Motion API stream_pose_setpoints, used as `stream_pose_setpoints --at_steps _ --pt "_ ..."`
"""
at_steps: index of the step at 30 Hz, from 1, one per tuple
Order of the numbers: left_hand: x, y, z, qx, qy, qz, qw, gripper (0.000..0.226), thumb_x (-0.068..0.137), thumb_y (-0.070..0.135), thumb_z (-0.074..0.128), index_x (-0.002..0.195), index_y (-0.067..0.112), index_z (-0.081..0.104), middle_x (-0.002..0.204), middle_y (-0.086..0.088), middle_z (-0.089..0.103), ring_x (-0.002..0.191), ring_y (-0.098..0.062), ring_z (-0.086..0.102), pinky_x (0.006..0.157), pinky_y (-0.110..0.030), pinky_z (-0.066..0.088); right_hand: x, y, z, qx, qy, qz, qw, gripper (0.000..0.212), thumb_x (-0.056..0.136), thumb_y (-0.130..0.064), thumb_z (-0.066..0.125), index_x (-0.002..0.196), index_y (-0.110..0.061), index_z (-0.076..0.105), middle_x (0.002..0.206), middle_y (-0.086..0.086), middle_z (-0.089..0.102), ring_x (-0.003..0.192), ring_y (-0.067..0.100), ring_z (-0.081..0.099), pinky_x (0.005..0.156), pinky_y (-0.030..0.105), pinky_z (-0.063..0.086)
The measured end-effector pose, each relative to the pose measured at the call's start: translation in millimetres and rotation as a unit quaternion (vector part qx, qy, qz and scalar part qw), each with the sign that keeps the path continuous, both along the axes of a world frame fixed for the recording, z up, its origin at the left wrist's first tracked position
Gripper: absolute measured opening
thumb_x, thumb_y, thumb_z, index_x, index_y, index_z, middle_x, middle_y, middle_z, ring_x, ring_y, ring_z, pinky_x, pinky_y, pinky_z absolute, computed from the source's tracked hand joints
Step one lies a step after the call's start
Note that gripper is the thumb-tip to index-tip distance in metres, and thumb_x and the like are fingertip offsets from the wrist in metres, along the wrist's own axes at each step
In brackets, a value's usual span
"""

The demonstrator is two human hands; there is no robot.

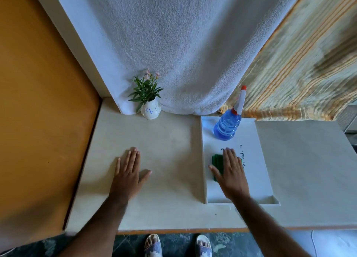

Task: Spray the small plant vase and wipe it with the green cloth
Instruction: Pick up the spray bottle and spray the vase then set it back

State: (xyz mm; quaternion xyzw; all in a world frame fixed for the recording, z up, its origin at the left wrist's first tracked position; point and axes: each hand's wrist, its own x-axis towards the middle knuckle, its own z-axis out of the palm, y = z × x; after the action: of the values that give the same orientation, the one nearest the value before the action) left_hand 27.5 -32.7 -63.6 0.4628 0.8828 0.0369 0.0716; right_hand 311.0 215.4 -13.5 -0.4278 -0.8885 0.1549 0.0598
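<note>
A small white vase (150, 111) with blue marks holds a green plant with pink flowers and stands at the back of the table against a white towel. A blue spray bottle (227, 126) with a white and red nozzle stands at the far end of a white tray (258, 171). A folded green cloth (216, 162) lies in the tray. My right hand (230, 171) lies flat on top of the cloth and hides most of it. My left hand (129, 172) rests flat on the bare table, fingers apart, holding nothing.
The beige table (166, 152) has an orange wall panel (38, 102) at its left edge. A white towel (173, 44) and a striped curtain (299, 63) hang behind it. Sandalled feet (177, 245) show below the table's front edge.
</note>
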Motion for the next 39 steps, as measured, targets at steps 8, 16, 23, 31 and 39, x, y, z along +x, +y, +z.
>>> stream_pose_setpoints --at_steps 8,16,23,31,39 --pt "-2 -1 -12 0.042 0.021 -0.005 0.999 0.094 0.101 0.073 0.025 0.161 0.001 0.036 0.169 -0.017 0.038 0.153 -0.032 0.036 0.123 -0.058 0.021 -70 97 88 -0.127 0.295 -0.143 0.936 0.099 0.083 -0.053 0.076 0.157 -0.015 0.023 0.157 0.006 0.038 0.142 0.015 0.036 0.115 0.033 0.031" --pt "0 -1 -22 0.083 0.07 -0.003 0.994 0.094 0.096 0.07 0.039 0.162 0.003 0.035 0.172 -0.015 0.033 0.158 -0.029 0.03 0.126 -0.061 0.026 -105 133 93 -0.168 0.389 -0.178 0.888 0.042 0.081 -0.024 0.08 0.116 -0.029 0.059 0.093 0.0 0.072 0.086 0.015 0.069 0.083 0.035 0.058" --pt "0 -3 -23 0.086 0.081 -0.003 0.993 0.095 0.098 0.073 0.035 0.164 0.005 0.032 0.173 -0.014 0.03 0.159 -0.029 0.03 0.127 -0.06 0.024 -107 128 78 -0.123 0.432 -0.167 0.878 0.03 0.086 -0.02 0.066 0.115 -0.028 0.063 0.087 0.014 0.068 0.083 0.028 0.068 0.075 0.037 0.056" --pt "0 -3 -20 0.084 0.068 0.005 0.994 0.093 0.102 0.075 0.026 0.164 0.007 0.033 0.173 -0.012 0.03 0.159 -0.028 0.031 0.129 -0.06 0.022 -134 104 117 -0.151 0.39 -0.051 0.907 0.023 0.087 -0.016 0.069 0.105 -0.029 0.068 0.077 0.004 0.073 0.065 0.016 0.069 0.065 0.032 0.055" --pt "3 -2 -19 0.11 0.08 0.012 0.991 0.09 0.102 0.073 0.033 0.163 0.007 0.036 0.173 -0.011 0.033 0.159 -0.027 0.033 0.127 -0.061 0.028 -204 33 102 -0.183 0.126 0.13 0.966 0.028 0.079 -0.046 0.069 0.102 -0.03 0.065 0.062 -0.008 0.071 0.068 0.011 0.072 0.08 0.035 0.057"
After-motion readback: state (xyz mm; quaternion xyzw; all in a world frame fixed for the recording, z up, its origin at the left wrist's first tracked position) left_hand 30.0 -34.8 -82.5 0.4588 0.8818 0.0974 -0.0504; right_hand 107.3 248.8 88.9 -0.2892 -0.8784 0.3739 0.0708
